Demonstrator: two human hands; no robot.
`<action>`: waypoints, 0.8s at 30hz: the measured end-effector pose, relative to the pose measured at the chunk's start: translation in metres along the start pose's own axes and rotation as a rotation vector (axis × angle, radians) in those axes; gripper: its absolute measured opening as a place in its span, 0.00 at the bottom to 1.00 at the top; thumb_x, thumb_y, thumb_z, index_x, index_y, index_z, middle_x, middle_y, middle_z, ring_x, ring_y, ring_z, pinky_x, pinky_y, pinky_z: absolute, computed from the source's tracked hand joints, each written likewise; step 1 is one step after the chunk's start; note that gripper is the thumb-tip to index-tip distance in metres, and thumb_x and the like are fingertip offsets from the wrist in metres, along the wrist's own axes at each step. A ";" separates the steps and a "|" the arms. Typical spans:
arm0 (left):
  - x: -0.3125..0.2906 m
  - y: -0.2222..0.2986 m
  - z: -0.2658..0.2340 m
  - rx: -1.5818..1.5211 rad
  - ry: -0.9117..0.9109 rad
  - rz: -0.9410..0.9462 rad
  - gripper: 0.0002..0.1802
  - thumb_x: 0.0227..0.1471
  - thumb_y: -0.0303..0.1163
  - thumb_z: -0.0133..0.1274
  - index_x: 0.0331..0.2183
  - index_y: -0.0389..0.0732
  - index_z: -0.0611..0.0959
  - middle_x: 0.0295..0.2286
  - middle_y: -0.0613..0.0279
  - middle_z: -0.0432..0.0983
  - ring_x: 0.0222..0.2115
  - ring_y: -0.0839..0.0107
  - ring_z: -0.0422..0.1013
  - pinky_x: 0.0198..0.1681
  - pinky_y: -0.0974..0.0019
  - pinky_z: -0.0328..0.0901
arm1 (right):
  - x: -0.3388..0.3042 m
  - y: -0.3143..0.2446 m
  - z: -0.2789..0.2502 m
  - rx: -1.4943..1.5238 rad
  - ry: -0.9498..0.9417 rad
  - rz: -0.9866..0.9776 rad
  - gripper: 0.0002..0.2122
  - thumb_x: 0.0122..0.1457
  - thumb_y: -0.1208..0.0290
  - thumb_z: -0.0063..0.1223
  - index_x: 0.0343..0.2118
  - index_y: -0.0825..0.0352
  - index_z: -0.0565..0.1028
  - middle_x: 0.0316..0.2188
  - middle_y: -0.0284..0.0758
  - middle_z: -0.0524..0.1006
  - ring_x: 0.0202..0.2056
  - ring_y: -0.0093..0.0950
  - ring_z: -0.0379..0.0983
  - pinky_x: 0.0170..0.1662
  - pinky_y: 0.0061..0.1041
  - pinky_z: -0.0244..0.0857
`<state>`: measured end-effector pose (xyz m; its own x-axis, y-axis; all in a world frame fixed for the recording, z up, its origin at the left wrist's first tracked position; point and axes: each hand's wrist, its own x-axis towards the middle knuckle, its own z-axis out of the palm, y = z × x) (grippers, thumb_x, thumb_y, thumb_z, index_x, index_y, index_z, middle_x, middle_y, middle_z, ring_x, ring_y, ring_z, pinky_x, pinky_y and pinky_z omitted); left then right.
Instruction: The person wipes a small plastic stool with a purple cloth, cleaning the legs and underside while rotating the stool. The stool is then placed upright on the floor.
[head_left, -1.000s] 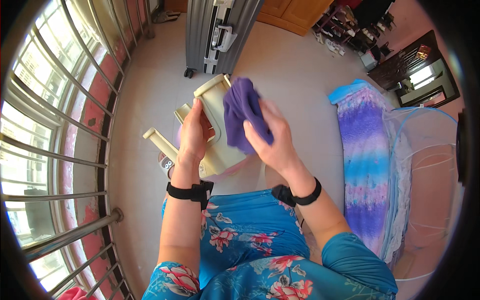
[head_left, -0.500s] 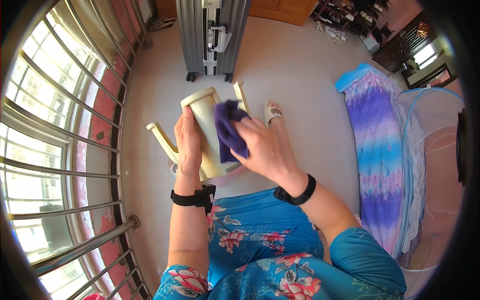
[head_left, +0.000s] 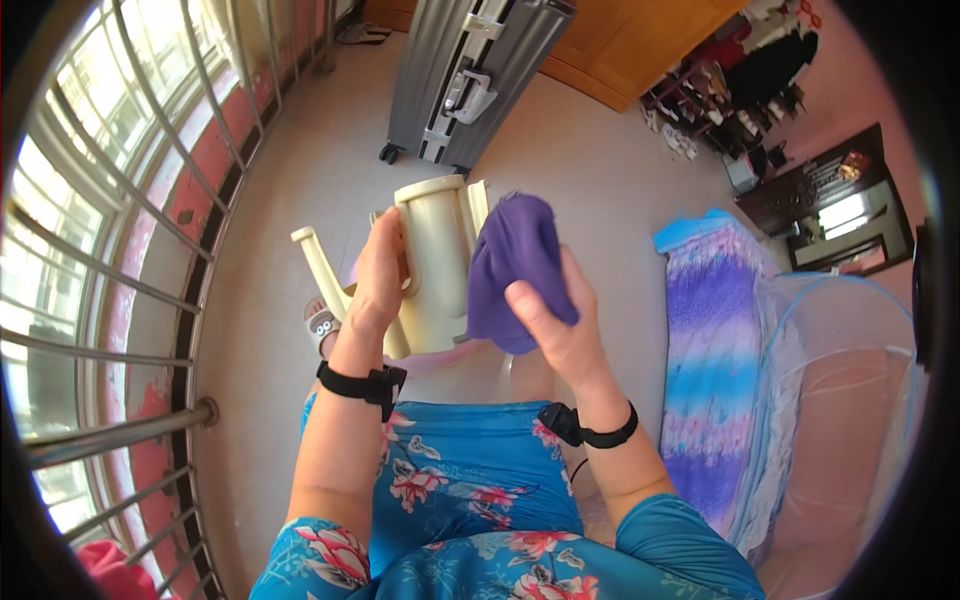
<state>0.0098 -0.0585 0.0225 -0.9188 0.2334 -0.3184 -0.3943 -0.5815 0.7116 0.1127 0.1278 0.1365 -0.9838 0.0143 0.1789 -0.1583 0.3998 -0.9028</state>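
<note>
A cream plastic piece of furniture (head_left: pixel 432 250), with a rounded body and leg-like bars sticking out at both sides, is held up in front of me; its exact kind I cannot tell. My left hand (head_left: pixel 376 275) grips its left side, the fingers partly hidden behind it. In my right hand (head_left: pixel 572 335) is a purple cloth (head_left: pixel 512 265), thumb in front and fingers behind. The cloth hangs at the right side of the cream piece, overlapping its edge; whether it touches I cannot tell.
A grey suitcase (head_left: pixel 420 90) stands upright beyond the cream piece. Metal window bars (head_left: pixel 120 373) run along the left. To the right are a purple and blue bedspread (head_left: pixel 700 350) and a clear mesh net (head_left: pixel 830 370). Shoes (head_left: pixel 680 140) sit by a far rack.
My right hand has turned and moved slightly right, and the cloth now spreads wider. The cream piece is tilted more upright. The whole view has swung, so the suitcase leans in the picture.
</note>
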 end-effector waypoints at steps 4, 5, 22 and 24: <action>0.002 0.006 -0.005 0.072 0.051 -0.061 0.19 0.63 0.47 0.42 0.30 0.45 0.78 0.23 0.72 0.69 0.22 0.79 0.63 0.28 0.69 0.58 | 0.014 -0.033 -0.013 -0.026 0.001 -0.126 0.16 0.65 0.64 0.56 0.47 0.73 0.74 0.39 0.33 0.75 0.41 0.22 0.70 0.46 0.23 0.64; 0.000 0.006 -0.004 0.043 0.051 -0.115 0.17 0.62 0.45 0.42 0.30 0.46 0.78 0.23 0.73 0.68 0.23 0.78 0.62 0.30 0.68 0.59 | 0.011 -0.045 -0.026 -0.024 -0.020 -0.056 0.17 0.65 0.65 0.56 0.49 0.73 0.74 0.41 0.32 0.77 0.43 0.22 0.71 0.47 0.22 0.65; -0.002 0.004 -0.013 -0.008 -0.149 0.054 0.13 0.68 0.39 0.43 0.43 0.45 0.80 0.30 0.73 0.74 0.28 0.83 0.69 0.32 0.75 0.65 | 0.025 -0.309 -0.104 -0.740 -0.442 0.266 0.23 0.62 0.61 0.59 0.55 0.73 0.74 0.44 0.34 0.80 0.45 0.22 0.74 0.50 0.23 0.69; 0.001 0.004 -0.016 -0.047 -0.159 0.066 0.13 0.67 0.39 0.44 0.42 0.45 0.81 0.28 0.74 0.74 0.27 0.84 0.68 0.31 0.74 0.62 | 0.054 -0.264 -0.072 -0.649 -0.576 0.177 0.23 0.64 0.61 0.57 0.56 0.72 0.73 0.47 0.34 0.79 0.46 0.21 0.73 0.51 0.22 0.68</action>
<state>0.0075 -0.0737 0.0150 -0.9355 0.3116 -0.1665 -0.3353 -0.6345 0.6964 0.1078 0.0888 0.4129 -0.9068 -0.2684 -0.3251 -0.0927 0.8792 -0.4674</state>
